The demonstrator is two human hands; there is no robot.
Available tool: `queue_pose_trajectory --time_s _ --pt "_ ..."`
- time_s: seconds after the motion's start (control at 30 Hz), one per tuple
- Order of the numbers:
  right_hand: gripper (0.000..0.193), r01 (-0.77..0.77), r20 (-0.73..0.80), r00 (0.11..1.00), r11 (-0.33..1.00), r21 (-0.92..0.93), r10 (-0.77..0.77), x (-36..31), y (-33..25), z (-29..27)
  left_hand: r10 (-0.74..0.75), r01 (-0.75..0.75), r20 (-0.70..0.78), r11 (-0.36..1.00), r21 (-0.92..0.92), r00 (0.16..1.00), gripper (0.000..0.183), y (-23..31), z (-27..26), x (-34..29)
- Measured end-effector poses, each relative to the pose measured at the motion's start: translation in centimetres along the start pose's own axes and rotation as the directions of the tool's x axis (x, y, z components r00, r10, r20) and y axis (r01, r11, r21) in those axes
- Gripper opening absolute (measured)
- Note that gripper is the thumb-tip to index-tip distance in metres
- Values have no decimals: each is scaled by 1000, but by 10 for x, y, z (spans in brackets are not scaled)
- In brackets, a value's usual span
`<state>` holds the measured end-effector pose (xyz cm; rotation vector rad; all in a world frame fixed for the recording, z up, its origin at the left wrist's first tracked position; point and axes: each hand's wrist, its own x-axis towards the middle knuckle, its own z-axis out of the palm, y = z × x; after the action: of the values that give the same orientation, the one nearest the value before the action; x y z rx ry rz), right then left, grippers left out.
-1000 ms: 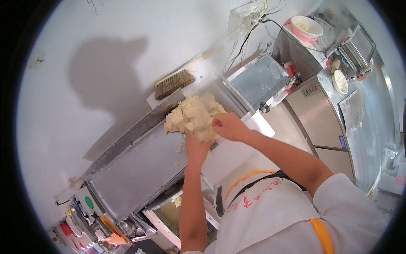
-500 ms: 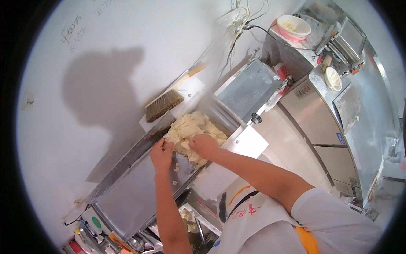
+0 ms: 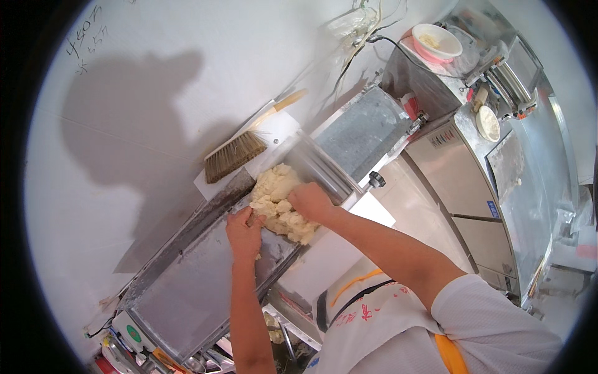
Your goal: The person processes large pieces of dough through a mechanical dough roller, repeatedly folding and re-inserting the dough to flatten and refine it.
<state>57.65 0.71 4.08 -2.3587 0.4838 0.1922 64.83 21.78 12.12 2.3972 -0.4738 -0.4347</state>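
A lumpy mass of pale yellow dough lies at the upper end of a flat metal feed tray, close to the steel rollers of a dough sheeter. My right hand is closed and pressed into the dough's right side, its fingertips hidden in it. At the lower left edge of the lump, the curled fingers of my left hand grip the dough, thumb against it. A few small crumbs lie near that hand.
A wooden-handled brush rests on the machine's white ledge by the wall. Beyond the rollers is a grey metal plate with a black knob nearby. Bowls and another roller machine stand on the right-hand counter.
The dough has been gathered leftward into a tighter lump, and more of the rollers shows. Both hands stay on it. The whole view has shifted slightly.
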Motion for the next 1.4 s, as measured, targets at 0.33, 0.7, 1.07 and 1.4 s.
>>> queue_pose_trajectory --time_s 0.33,0.7,1.07,1.4 --pt "33 299 -17 954 954 19 -299 5 40 -21 79 -71 -44 985 158 996 20 12 25 9" --pt "29 328 131 921 912 246 -367 -29 -5 -4 63 -73 59 981 178 996 22 7 26 16" --pt "43 -113 442 896 938 327 -46 -11 -38 -3 97 -99 25 990 97 995 16 2 26 25" --pt "29 282 40 954 938 202 -296 16 0 -6 54 -35 -78 974 224 996 14 6 39 5"
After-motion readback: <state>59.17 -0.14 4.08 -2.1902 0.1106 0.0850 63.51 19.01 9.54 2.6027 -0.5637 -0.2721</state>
